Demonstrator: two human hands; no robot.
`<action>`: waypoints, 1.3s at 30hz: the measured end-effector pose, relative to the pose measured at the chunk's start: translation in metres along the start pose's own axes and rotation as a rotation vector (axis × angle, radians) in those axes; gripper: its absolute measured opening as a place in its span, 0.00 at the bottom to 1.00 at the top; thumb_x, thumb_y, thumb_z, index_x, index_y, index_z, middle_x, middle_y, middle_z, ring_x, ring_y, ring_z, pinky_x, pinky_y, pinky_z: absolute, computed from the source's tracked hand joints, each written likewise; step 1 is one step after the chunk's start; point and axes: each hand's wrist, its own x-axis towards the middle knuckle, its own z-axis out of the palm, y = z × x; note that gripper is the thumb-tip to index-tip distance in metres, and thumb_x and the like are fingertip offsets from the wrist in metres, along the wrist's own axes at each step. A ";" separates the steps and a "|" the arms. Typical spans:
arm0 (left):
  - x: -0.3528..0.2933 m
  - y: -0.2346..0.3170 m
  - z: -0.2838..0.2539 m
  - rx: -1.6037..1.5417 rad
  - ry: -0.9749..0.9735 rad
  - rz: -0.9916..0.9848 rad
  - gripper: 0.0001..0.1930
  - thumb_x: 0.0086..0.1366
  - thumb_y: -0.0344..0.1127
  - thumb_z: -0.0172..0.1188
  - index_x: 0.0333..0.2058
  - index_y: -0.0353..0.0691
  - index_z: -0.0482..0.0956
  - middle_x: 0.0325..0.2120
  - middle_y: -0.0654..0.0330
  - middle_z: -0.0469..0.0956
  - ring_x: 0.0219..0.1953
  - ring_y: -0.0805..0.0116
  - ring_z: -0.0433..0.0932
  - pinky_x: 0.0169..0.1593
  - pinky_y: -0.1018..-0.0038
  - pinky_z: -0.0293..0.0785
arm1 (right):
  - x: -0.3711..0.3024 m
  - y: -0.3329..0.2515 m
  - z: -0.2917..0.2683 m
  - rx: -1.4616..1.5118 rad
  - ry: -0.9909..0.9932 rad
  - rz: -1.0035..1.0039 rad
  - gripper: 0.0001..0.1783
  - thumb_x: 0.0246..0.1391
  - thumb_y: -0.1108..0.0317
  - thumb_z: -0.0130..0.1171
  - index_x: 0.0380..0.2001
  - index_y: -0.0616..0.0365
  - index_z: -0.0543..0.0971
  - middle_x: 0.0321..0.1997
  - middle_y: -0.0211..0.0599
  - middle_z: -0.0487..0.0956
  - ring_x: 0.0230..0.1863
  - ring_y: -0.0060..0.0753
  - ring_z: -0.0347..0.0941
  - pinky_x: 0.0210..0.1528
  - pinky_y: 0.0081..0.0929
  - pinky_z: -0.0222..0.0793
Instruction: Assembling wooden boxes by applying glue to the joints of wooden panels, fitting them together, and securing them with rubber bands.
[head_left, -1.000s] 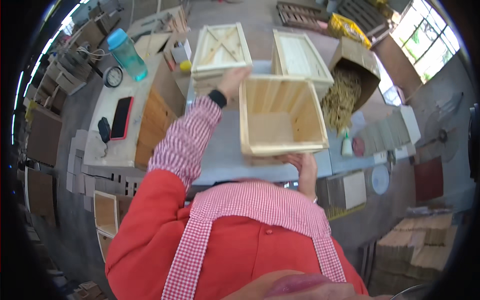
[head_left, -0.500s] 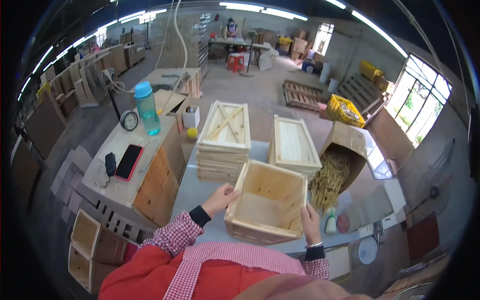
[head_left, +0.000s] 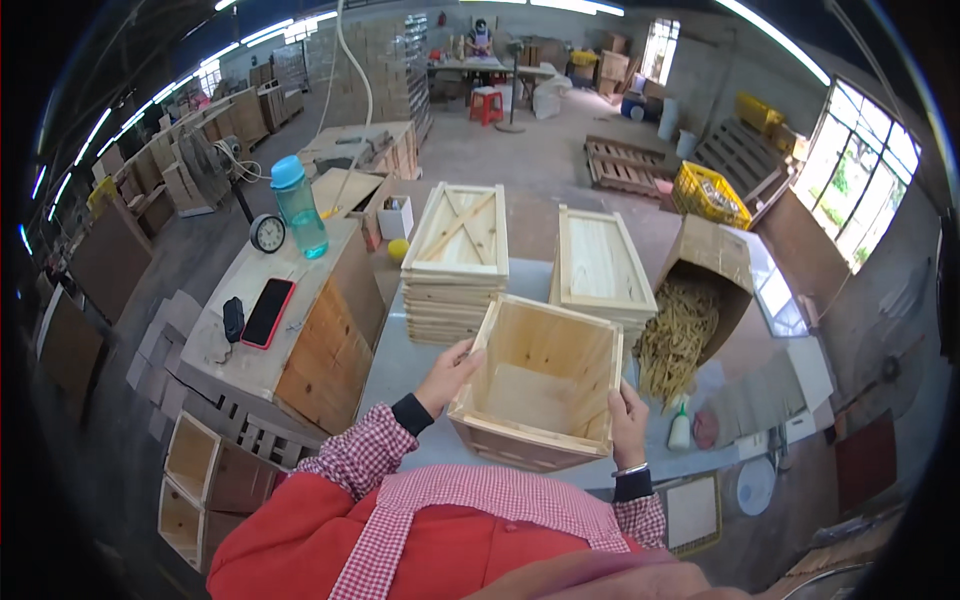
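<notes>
An open-topped wooden box [head_left: 528,446] stands before me on the grey table, tilted slightly toward me. My left hand [head_left: 447,376] closes on its left side near the rim. On the right side my right hand [head_left: 627,420] grips the wall, thumb near the rim. The box's inside shows bare pale wood. Just beyond it, a stack of wooden frames with crossed slats [head_left: 460,232] rises at the left. A second stack of wooden panels [head_left: 603,258] sits to the right.
A cardboard carton [head_left: 712,255] spills straw-like strips [head_left: 672,350] on the right, near a small glue bottle [head_left: 679,428]. On the left cabinet are a phone [head_left: 268,312], a round clock [head_left: 268,233] and a blue bottle [head_left: 300,212]. A person [head_left: 481,40] works far back.
My view has shifted, so the surroundings sit a little farther right in the picture. Both hands keep hold of the box, whose tilt has changed slightly.
</notes>
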 end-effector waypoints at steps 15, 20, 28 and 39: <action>0.019 -0.011 -0.027 0.208 0.331 0.112 0.19 0.68 0.44 0.50 0.52 0.39 0.69 0.38 0.69 0.73 0.40 0.79 0.71 0.43 0.80 0.67 | -0.011 -0.001 -0.020 -0.320 0.350 -0.087 0.16 0.63 0.63 0.49 0.24 0.62 0.73 0.18 0.27 0.69 0.19 0.17 0.63 0.22 0.17 0.59; 0.077 -0.001 -0.044 0.026 0.146 0.046 0.17 0.67 0.49 0.51 0.46 0.43 0.74 0.35 0.69 0.74 0.39 0.79 0.71 0.43 0.79 0.67 | -0.095 -0.018 0.016 -0.080 -0.008 0.275 0.17 0.63 0.60 0.48 0.28 0.63 0.74 0.20 0.31 0.72 0.24 0.24 0.71 0.30 0.23 0.68; 0.064 0.003 -0.045 0.065 0.220 -0.015 0.14 0.66 0.49 0.53 0.41 0.47 0.74 0.34 0.71 0.74 0.37 0.80 0.72 0.43 0.78 0.69 | -0.066 0.006 0.047 0.053 0.121 0.129 0.23 0.65 0.56 0.43 0.48 0.68 0.70 0.41 0.39 0.76 0.41 0.30 0.69 0.44 0.27 0.65; -0.010 0.012 -0.006 0.185 -0.021 -0.139 0.18 0.66 0.43 0.54 0.47 0.36 0.72 0.34 0.65 0.75 0.35 0.79 0.73 0.40 0.80 0.69 | 0.015 0.013 -0.017 -0.246 0.007 0.055 0.21 0.61 0.65 0.52 0.54 0.68 0.71 0.46 0.33 0.77 0.44 0.20 0.70 0.47 0.18 0.65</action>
